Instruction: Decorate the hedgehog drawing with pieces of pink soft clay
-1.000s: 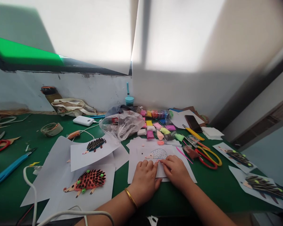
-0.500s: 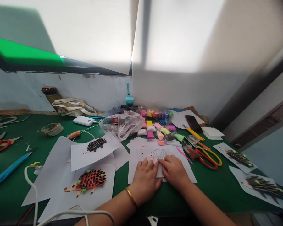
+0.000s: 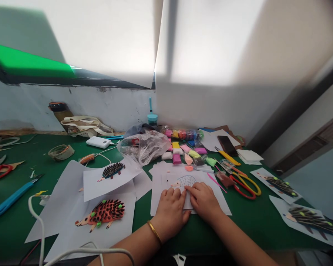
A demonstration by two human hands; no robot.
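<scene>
A white sheet (image 3: 159,199) with a drawn hedgehog (image 3: 187,180) lies in front of me; its face is filled with peach clay and its back has scale-like marks. My left hand (image 3: 172,208) rests on the sheet below the drawing, fingers bent and thumb out to the side. My right hand (image 3: 204,199) is at the lower right of the drawing, its index fingertip pressing at the hedgehog's underside beside my left index finger. Anything under that fingertip is too small to make out. A small lump of orange clay (image 3: 189,168) sits above the drawing.
Coloured clay packets (image 3: 177,159) and a plastic bag (image 3: 144,147) lie behind the sheet. Red-handled scissors (image 3: 242,188), a yellow cutter (image 3: 228,156) and a phone (image 3: 227,145) are to the right. Finished hedgehog pictures (image 3: 104,214) lie on both sides. A white cable (image 3: 41,229) crosses the lower left.
</scene>
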